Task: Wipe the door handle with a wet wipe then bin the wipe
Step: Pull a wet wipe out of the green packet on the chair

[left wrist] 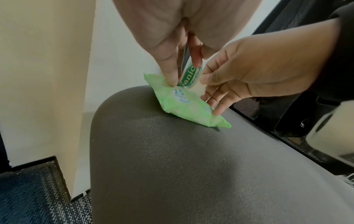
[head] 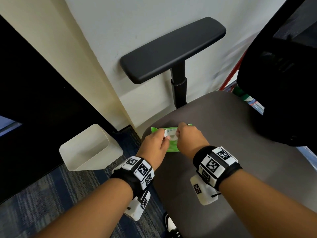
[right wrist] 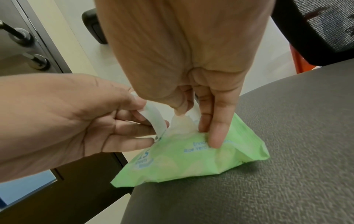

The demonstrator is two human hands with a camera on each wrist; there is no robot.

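Your left hand (head: 155, 143) pinches the peeled-back seal flap (right wrist: 155, 119) while your right hand (head: 189, 137) pinches a wipe (right wrist: 182, 124) at the green pack (right wrist: 191, 159) lying on the chair seat (head: 240, 134); unpinned, the pack may lift or several wipes may follow.

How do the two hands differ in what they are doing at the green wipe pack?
The left hand pinches the peeled-back label flap and holds it up; the right hand pinches the white wipe at the opening of the pack. In the right wrist view, the left hand comes in from the side, while the right hand comes down from above, one finger pressing the pack. Both work on the same pack, which lies on the chair seat.
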